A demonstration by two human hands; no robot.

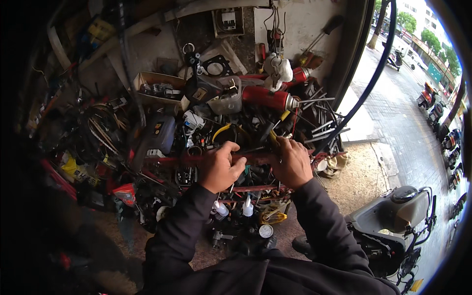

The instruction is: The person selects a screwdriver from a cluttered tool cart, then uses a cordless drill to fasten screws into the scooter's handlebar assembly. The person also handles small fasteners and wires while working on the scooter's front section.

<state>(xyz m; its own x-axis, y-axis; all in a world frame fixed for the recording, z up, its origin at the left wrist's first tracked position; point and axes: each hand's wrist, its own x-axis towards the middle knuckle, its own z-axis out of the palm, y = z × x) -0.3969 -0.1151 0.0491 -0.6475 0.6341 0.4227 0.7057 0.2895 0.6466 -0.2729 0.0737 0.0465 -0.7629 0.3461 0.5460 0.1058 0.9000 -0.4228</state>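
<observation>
Both hands over a red metal tool rack [162,160] crammed with hand tools. Left hand [220,167] curled over the rack's top rail, fingers folded down onto the bar and closed on it. Right hand [293,162] bunched just beside it, fingertips pinched together around a small yellow-handled tool [273,139]; the tool's kind too hidden to tell, handle poking up and slightly left out of the fingers, long axis close to upright. The two hands near each other but not touching, both at the rack's upper tier. In that tier: yellow-handled pliers [222,132] lying among dark screwdrivers and loose steel rods [322,129] fanning out to the right. In the lower tier, below the wrists: two small white squeeze bottles [247,208] standing upright, and a round white-faced gauge [266,231] near them. Behind the rack, a red spray can [268,98] lying on its side, nozzle to the right, and an open cardboard box [156,84] holding dark metal parts. To the right, on the pavement, a grey scooter [393,216] with its seat close to the right elbow.
</observation>
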